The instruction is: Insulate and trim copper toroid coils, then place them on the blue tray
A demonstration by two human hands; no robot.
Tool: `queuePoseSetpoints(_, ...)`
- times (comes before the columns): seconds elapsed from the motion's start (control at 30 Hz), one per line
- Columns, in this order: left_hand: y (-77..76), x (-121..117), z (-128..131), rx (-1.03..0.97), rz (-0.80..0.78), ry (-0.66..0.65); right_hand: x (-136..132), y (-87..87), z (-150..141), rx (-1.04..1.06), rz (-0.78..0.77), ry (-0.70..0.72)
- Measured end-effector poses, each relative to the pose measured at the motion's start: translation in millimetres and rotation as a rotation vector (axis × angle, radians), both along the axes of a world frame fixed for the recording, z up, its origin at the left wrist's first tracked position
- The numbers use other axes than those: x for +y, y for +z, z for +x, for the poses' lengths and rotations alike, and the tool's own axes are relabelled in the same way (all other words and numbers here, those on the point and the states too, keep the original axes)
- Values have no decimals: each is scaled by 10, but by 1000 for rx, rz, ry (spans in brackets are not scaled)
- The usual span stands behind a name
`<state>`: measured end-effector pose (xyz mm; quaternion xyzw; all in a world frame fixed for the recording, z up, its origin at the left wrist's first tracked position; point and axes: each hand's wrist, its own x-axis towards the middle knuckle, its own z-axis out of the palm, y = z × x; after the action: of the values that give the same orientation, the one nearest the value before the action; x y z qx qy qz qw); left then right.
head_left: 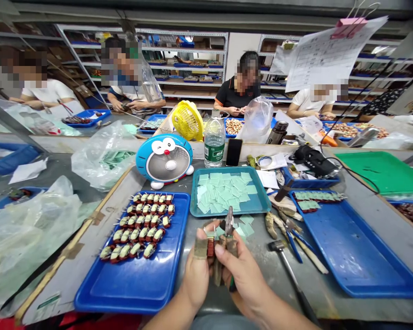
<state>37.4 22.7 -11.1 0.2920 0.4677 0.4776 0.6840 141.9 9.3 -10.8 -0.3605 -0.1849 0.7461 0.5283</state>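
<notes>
metal pliers (pixel 229 222) point lengthwise away from the wearer.

"What lies on the left of the surface (pixel 261 263)?"

"The left tray (pixel 134 286), with rows of wound coils (pixel 134 235) across its far part."

"And on the right?"

"The right tray (pixel 358 250), more pieces (pixel 318 196) at its far end. Left of it lie pliers (pixel 293 245), then a hammer (pixel 278 246) nearer the hands."

"The middle?"

"The middle tray (pixel 206 213), with thin sheets (pixel 223 190) in it; loose ones lie before it. Behind stand a bottle (pixel 214 153) and, just right, a phone (pixel 234 152)."

"And the hands?"

"Before the middle tray, between the outer two: left hand (pixel 199 266) around a coil (pixel 210 246), right hand (pixel 241 266) around nippers (pixel 229 222)."
</notes>
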Motion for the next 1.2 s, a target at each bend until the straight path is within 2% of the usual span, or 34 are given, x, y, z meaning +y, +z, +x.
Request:
queuePoseSetpoints(0.17,-9,4,-26,67,31,-63,19,-16,32,14,17,-44)
queuePoseSetpoints(0.37,-117,-81,-92,207,193,-25,45,-92,109,-223,42,-183)
queuePoseSetpoints(0.57,-29,0,-131,138,162,-37,39,-125,120,-335,53,-163)
queuePoseSetpoints(0.7,0,30,-157,157,178,-131,51,-101,104,-319,4,-170)
queuePoseSetpoints(0.8,-9,4,-174,322,252,-190,63,-59,90,-242,-36,-170)
queuePoseSetpoints(0.97,-56,-55,-219,732,444,-222,56,-26,74,-94,-138,-157)
queuePoseSetpoints(1.2,-132,-90,-264,1034,666,-234,30,-78,82,-76,-167,-163)
